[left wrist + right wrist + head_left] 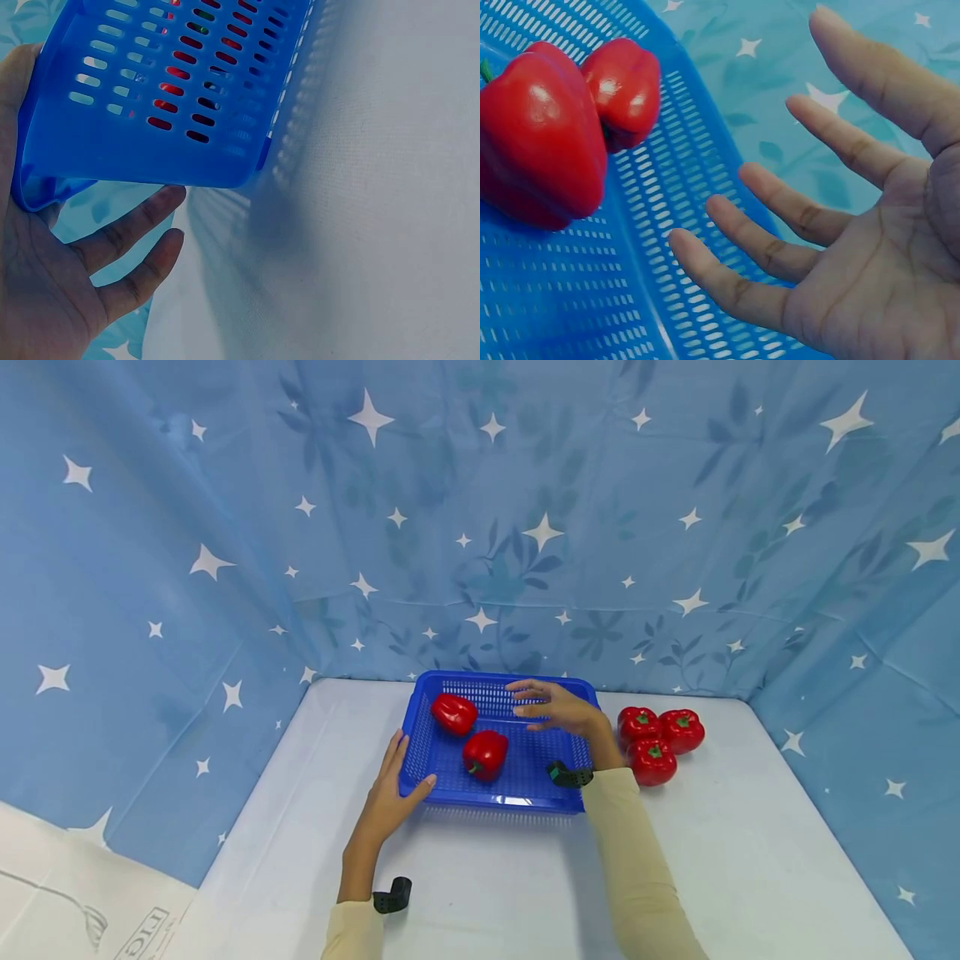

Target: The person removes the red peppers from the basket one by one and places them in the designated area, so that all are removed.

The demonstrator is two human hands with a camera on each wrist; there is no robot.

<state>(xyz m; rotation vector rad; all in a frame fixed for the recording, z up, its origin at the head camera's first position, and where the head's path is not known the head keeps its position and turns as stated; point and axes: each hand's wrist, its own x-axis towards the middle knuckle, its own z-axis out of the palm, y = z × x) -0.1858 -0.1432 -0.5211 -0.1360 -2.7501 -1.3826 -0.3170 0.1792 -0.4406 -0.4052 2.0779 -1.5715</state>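
Note:
A blue plastic basket (pixel 536 763) with slotted walls holds two red bell peppers, one pepper (pixel 453 714) towards the back left and another pepper (pixel 485 755) near the middle. At the basket's left front corner my left hand (pixel 388 802) touches the rim, fingers extended and thumb spread apart. In the left wrist view, the basket's outer wall (pixel 150 142) is beside that hand, with red showing through its slots. My right hand (pixel 558 708) is over the right part of the basket, its fingers spread and holding nothing. The right wrist view shows its bare palm (pixel 877 285) facing the peppers.
Three more red bell peppers (pixel 652 762) stand grouped on the white table (pixel 480 877), just right of the basket. A blue star-patterned curtain (pixel 465 527) hangs behind the table and along its sides. Each wrist wears a black strap-on camera (pixel 393 896).

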